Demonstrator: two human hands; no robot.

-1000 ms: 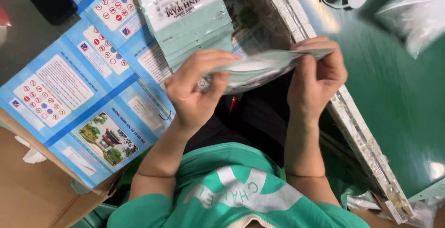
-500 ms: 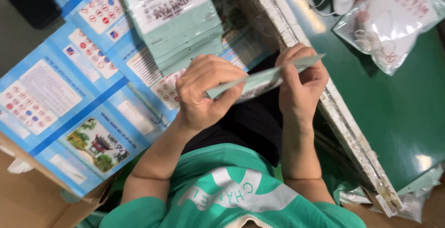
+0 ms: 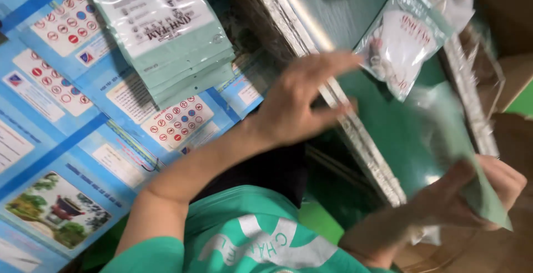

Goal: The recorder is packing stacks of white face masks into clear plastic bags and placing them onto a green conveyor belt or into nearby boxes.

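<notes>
My right hand (image 3: 477,192) is at the lower right, closed on a mint-green flat packet (image 3: 469,156) that is blurred by motion. Stretched out over the edge of the green table (image 3: 388,128), my left hand (image 3: 297,103) has its fingers spread. Its fingertips are just short of a clear packet with a white mask inside (image 3: 402,39), or touching its corner; I cannot tell which. The left hand holds nothing. A stack of several mint-green packets (image 3: 161,34) lies at the upper left on blue printed sheets (image 3: 66,139).
A layered, silvery table edge (image 3: 355,134) runs diagonally between me and the green table top. Brown cardboard (image 3: 511,78) stands at the far right. My green shirt (image 3: 244,239) fills the bottom of the view.
Both hands held the mint-green packet before. My left hand has let go and reached towards the clear mask packet, while my right hand carried the green packet down to the right.
</notes>
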